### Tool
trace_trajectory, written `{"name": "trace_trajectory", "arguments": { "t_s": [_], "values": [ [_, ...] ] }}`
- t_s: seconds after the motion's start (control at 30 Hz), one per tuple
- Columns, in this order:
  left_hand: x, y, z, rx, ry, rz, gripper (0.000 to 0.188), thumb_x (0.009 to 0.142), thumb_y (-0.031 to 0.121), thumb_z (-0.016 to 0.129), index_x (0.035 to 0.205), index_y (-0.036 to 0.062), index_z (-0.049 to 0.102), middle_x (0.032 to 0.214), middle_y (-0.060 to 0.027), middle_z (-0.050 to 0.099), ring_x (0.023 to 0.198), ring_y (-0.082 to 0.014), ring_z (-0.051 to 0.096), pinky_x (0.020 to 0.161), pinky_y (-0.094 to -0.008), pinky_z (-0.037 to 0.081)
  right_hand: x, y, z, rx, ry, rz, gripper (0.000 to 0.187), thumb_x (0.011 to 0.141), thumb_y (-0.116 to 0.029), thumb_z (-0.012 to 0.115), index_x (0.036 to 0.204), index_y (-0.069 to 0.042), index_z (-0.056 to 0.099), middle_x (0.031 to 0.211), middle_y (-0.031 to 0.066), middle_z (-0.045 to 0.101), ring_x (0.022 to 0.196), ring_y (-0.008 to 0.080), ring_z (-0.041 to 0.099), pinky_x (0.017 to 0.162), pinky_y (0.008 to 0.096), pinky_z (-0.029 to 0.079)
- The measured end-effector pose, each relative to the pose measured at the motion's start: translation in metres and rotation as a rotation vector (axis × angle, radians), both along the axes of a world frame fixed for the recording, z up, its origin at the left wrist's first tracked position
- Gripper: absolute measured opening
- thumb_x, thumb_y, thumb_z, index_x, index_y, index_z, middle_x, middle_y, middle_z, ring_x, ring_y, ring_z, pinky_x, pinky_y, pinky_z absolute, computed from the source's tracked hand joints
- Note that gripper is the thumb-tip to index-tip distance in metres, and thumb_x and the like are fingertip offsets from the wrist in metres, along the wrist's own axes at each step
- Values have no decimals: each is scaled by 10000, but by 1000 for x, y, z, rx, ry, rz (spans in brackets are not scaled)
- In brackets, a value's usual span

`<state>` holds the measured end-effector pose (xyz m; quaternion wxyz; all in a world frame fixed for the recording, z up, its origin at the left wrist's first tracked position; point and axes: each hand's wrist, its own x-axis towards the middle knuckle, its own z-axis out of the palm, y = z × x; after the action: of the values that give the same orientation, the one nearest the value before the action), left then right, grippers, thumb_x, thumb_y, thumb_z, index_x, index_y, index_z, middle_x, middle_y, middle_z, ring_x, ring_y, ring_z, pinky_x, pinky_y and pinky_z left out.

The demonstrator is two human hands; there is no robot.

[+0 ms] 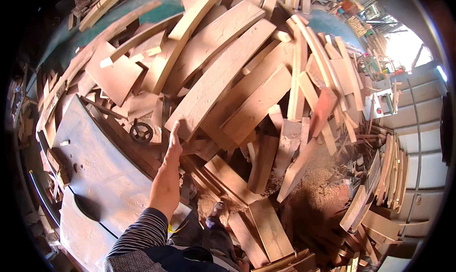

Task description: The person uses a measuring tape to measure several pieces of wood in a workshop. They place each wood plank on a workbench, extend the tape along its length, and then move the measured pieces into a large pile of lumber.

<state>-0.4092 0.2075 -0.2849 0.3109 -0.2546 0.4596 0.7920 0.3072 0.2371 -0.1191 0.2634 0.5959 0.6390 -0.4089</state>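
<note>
My left hand [172,148] reaches up from a striped sleeve to the near end of a long, thick wooden plank [221,75]. One straight digit, seen edge-on, lies against the top of that end; the other fingers are hidden under or behind it. The plank slants away to the upper right, over other boards. Beside my left hand is a black handwheel [141,132] on a machine with a grey metal table [102,165]. My right hand cannot be made out.
Boards [259,103] lie heaped across the far side. More planks [270,229] lie near my feet, with sawdust [320,191] on the floor to the right. Thin boards [392,172] lean by a pale panelled wall [425,143]. A reddish piece of wood [324,113] sticks out of the heap.
</note>
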Motion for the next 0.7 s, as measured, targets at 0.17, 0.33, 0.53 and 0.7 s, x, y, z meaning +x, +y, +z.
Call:
{"name": "trace_trajectory", "arguments": {
  "t_s": [0.17,0.33,0.53,0.7],
  "values": [
    [47,38,129,-187,36,61,1016,739,503,895,1524,172,342,1473,-99,490,1299,-309,531,949,-555,518,33,-1,-21,96,77,95,406,964,-308,674,1207,12,724,817,69,703,746,185,679,687,329,554],
    [103,65,184,-288,198,178,1150,714,300,974,1520,3,209,1461,-196,452,1300,-302,515,1105,-452,443,10,34,-33,-59,265,-346,390,986,-226,643,1301,-3,697,732,43,669,670,142,656,597,291,535],
    [203,82,238,-387,268,355,1205,690,269,1000,1515,-58,184,1491,-215,429,1353,-299,466,1164,-423,378,-87,126,-36,-185,871,-282,204,976,-212,640,846,-55,635,721,-11,562,633,96,510,574,279,402],
    [301,38,264,-337,-52,235,935,755,488,914,1419,45,428,1386,-183,562,1155,-272,642,834,-448,579,-211,148,43,-507,825,-340,810,965,-558,698,1498,5,462,1288,196,675,1153,284,669,1010,411,544]
  ]
}}
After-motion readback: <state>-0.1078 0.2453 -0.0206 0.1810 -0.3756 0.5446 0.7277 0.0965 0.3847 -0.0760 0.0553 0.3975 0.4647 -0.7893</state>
